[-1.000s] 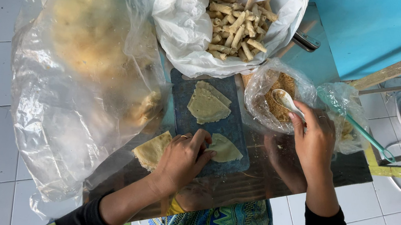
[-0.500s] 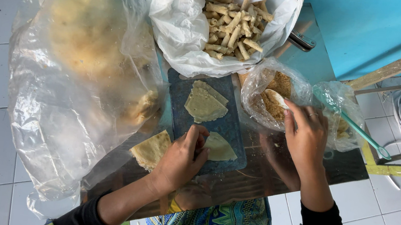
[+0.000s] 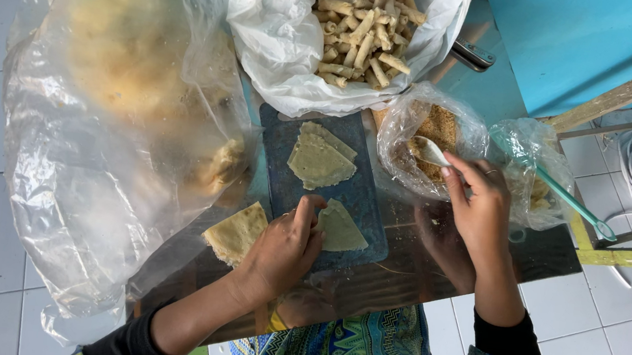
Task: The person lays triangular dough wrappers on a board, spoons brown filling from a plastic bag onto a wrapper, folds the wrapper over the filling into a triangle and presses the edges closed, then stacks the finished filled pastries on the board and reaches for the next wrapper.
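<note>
Your left hand [image 3: 282,249] pressed its fingers flat on the triangle wrapper [image 3: 342,228] at the near edge of the dark board [image 3: 369,199], while your right hand [image 3: 479,208] pinched a spoon [image 3: 431,153] in the filling bag [image 3: 428,135], off to the wrapper's right.

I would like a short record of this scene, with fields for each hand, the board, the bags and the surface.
left hand: left hand presses on a triangular wrapper on the board
right hand: right hand holds a spoon in the filling bag
board: dark board with a wrapper stack at its far end
bags: white bag of finished rolls; large clear bag on the left
loose piece: folded wrapper beside the board
surface: glossy dark table over a tiled floor
</note>
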Available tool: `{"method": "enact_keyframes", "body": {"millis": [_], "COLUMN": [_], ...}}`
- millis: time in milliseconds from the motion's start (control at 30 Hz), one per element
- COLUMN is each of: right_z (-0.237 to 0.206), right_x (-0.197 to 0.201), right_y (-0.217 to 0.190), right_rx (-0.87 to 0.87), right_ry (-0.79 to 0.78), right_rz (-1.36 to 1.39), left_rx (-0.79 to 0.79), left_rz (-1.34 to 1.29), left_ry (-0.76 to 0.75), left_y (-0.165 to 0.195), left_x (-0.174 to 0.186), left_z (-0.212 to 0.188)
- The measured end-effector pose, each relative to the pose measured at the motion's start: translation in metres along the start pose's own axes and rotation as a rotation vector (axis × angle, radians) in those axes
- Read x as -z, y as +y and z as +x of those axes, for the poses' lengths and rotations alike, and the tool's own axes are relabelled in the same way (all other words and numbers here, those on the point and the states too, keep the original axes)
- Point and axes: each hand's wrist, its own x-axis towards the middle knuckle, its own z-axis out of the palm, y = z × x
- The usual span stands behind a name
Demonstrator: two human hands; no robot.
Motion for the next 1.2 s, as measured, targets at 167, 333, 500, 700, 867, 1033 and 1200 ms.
{"method": "enact_keyframes", "body": {"millis": [167, 333, 500, 700, 867, 1033, 1200], "right_z": [-0.008, -0.038, -0.061, -0.067, -0.068, -0.068, -0.067], "right_x": [0.017, 0.021, -0.002, -0.013, -0.013, -0.015, -0.018], "right_y": [-0.013, -0.036, -0.054, -0.065, -0.069, -0.066, -0.065], "right_rx": [0.042, 0.125, 0.18, 0.281, 0.396, 0.405, 0.32], "right_ry": [0.073, 0.024, -0.151, -0.134, -0.067, -0.079, -0.116], "right_rz": [0.052, 0.103, 0.245, 0.183, 0.107, 0.124, 0.198], "left_rx": [-0.05, -0.025, -0.012, -0.088, -0.034, -0.013, -0.03], "left_rz": [0.022, 0.034, 0.084, 0.1, 0.2, 0.255, 0.237], "left_ry": [0.043, 0.014, -0.052, 0.052, 0.052, 0.027, 0.028], "left_y": [0.003, 0.005, 0.006, 0.006, 0.006, 0.004, 0.002], "left_x": [0.0, 0.002, 0.004, 0.003, 0.002, 0.003, 0.004], "left_z": [0.0, 0.0, -0.001, -0.001, 0.001, 0.002, 0.001]}}
